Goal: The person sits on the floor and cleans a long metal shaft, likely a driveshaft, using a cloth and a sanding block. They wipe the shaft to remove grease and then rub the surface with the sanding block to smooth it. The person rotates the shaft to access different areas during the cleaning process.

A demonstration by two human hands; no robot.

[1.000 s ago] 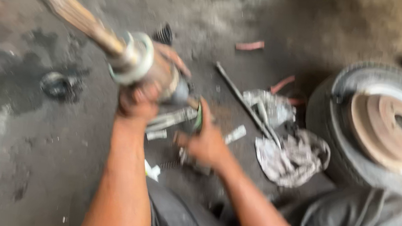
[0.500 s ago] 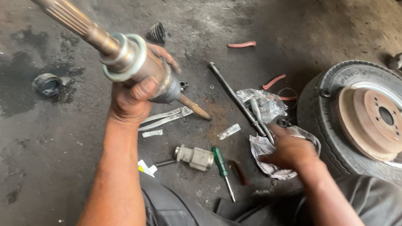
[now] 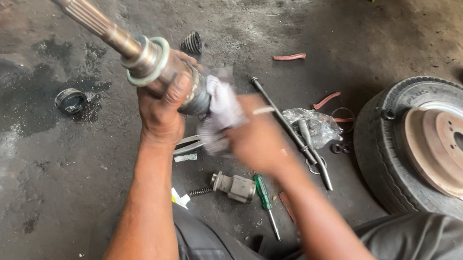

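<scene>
On floor, right: tyre (image 3: 383, 140) cradling rusty brake disc (image 3: 447, 150)
Left hand (image 3: 162, 106): clenched round axle shaft (image 3: 103, 28), held up at left
Right hand (image 3: 258, 140): blurred, pinching white rag (image 3: 219, 113) against shaft joint

We see two bare forearms rising from 6 o'clock, no sleeves, no watch, no gloves. The left hand (image 3: 162, 109), toward 10 o'clock of centre, carries dark grease smears across its knuckles and fingers. The right hand (image 3: 258, 142), near centre, is motion-blurred, its outline soft and its fingers impossible to tell apart. At 5 o'clock we see dark grey, creased cloth trousers (image 3: 413, 251) over a raised knee, and more of the same grey fabric between the forearms at 6 o'clock.
</scene>
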